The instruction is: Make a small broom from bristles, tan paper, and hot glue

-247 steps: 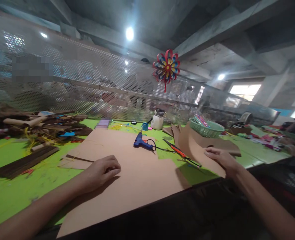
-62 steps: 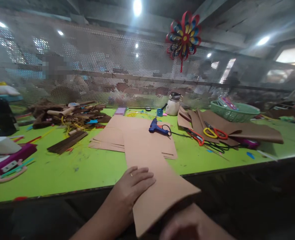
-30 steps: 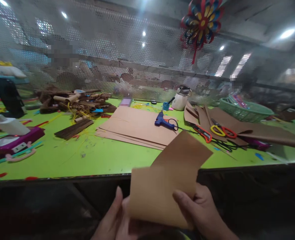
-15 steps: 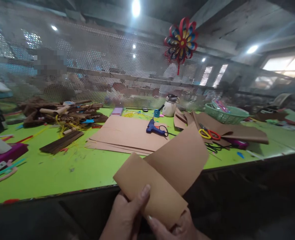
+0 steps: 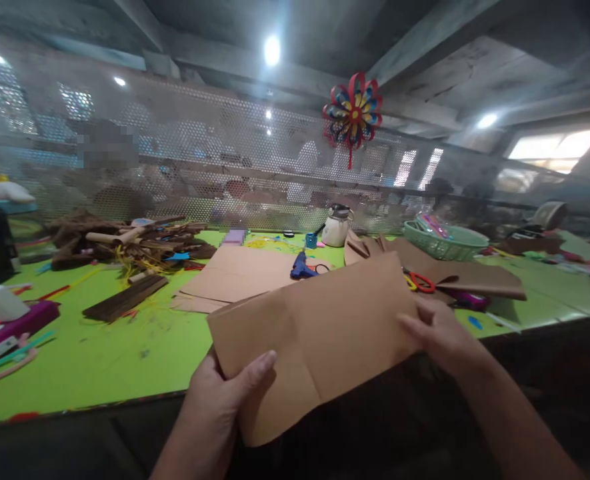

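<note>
"What's on your head view?"
"I see the left hand gripping one end of the brown sheet, thumb across its face; the right hand pinches the other end."
"Where's that sheet?"
"Raised at the table's near edge, creased, partly hiding some flat paper."

Just one camera is at work here, worn on the head, from the near side of the worktop. It faces forward and down, over the near edge and across to the far edge, taking in the mesh beyond and the ceiling above. Closest to it, low in view, come the left hand, the right hand and the paper; the near edge runs aslant, higher towards the right.
</note>
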Demonstrator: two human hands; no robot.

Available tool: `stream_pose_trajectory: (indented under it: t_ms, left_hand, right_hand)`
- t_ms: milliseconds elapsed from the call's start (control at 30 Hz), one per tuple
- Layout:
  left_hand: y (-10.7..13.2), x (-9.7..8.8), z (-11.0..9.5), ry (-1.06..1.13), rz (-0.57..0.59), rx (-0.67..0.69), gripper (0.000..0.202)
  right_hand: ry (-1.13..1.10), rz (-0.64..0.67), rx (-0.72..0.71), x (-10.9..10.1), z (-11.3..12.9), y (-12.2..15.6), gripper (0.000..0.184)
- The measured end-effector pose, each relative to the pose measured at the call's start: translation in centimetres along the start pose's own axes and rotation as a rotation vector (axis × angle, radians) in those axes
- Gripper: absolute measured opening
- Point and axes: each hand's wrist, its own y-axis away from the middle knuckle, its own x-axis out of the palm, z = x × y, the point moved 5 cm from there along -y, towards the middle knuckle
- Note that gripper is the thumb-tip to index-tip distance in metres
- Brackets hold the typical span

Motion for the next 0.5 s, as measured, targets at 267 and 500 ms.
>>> stream_pose_trajectory:
  t_ms: [267,500]
  left_hand:
    - [-1.8,-1.2,-2.2,-0.188,-0.245,0.301,0.062]
    - [-2.5,0.4,-3.2,-0.348,-0.316,0.459,0.069]
  right_hand:
    - [0.599,-0.376,-0.444,5.2,3.6,0.5,0.017]
    - [0.578,-0.202,-0.662,12.0,5.0,1.9,0.051]
